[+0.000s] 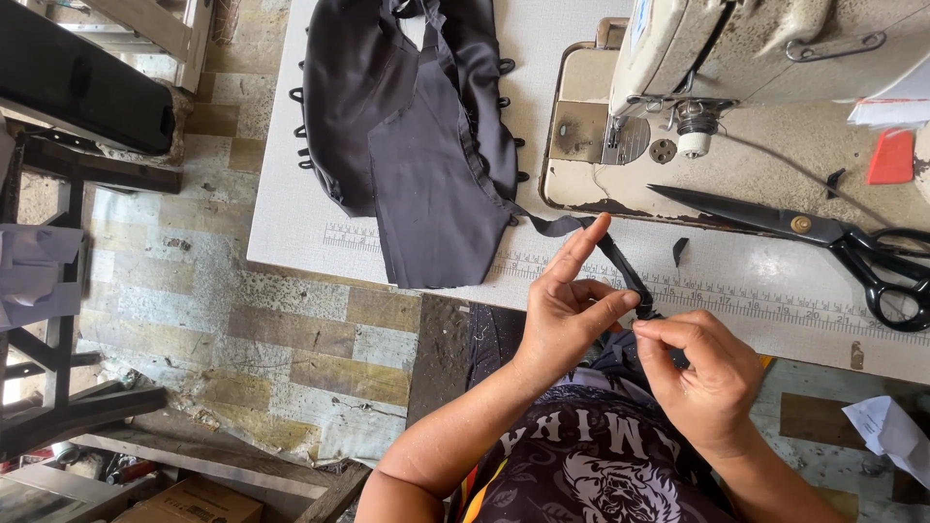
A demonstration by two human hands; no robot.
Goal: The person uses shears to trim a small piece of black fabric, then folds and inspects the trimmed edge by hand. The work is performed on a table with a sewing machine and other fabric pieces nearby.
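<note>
A narrow dark fabric strip [620,261] runs from a dark grey garment [417,126] on the white table [291,223] down to my hands. My left hand [567,310] pinches the strip between thumb and fingers, with the index finger raised along it. My right hand [702,373] grips the strip's lower end just beside the left hand. Both hands hover at the table's near edge, above my lap. The garment has small dark loops along its edges.
A cream sewing machine [756,48] stands at the back right. Large black-handled scissors [823,237] lie right of my hands. A printed ruler scale [775,305] runs along the table front. A red chalk piece [889,155] and small fabric scraps [680,250] lie nearby.
</note>
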